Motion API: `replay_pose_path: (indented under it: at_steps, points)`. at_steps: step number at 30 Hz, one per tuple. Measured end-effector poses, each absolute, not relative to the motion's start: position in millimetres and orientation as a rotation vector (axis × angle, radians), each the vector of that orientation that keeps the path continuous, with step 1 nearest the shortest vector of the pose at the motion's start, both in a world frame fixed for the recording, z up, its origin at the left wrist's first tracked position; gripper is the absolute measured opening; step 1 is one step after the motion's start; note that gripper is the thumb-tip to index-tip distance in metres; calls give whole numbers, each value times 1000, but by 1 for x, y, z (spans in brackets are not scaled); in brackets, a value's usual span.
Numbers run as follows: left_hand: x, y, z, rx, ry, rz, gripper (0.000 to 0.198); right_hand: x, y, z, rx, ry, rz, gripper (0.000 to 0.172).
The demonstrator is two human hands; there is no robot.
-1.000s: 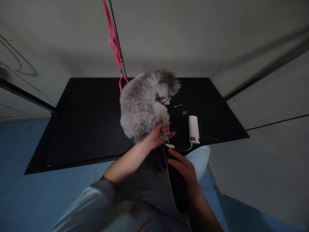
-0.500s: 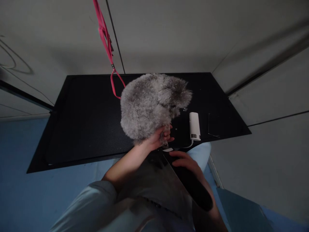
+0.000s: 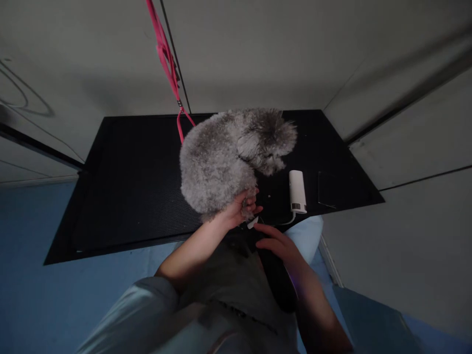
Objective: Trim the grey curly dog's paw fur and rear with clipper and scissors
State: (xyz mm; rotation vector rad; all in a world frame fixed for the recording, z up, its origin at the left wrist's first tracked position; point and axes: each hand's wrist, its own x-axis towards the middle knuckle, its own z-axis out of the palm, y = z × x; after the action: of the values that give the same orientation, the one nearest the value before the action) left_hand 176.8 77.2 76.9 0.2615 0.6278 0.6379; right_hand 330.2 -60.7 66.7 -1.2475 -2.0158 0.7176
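Grey-furred leg (image 3: 244, 178): lower end clasped in left grip (image 3: 233, 215), fingers curled round it. Right grip (image 3: 283, 248) holds a black elongated tool (image 3: 279, 285), pale tip (image 3: 252, 223) just beside that leg; contact cannot be told. Dog (image 3: 210, 160) on black worktop (image 3: 121, 172), near the front edge, body curved, head towards the right. White device (image 3: 297, 191), cable (image 3: 289, 221) attached, lies right of the dog. Pink strap (image 3: 167, 64) hangs behind, lower loop partly hidden by fur.
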Motion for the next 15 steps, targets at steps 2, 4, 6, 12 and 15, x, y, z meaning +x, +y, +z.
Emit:
replay_pose_path:
  at_steps: [2,4,6,12,15]
  points:
    - [177,78,76,268,629,636,10,330,-61,66,-1265,-2038,754,22]
    - [177,78,75,270,616,633,10,331,-61,64,-1258,-2031,748,25]
    - [177,79,73,271,610,645,9,332,-61,63,-1232,-2024,721,26]
    - [177,79,75,272,601,654,8,322,-64,53,-1213,-1894,588,31]
    - [180,79,74,281,615,697,8,303,-72,43,-1290,-1744,391,36]
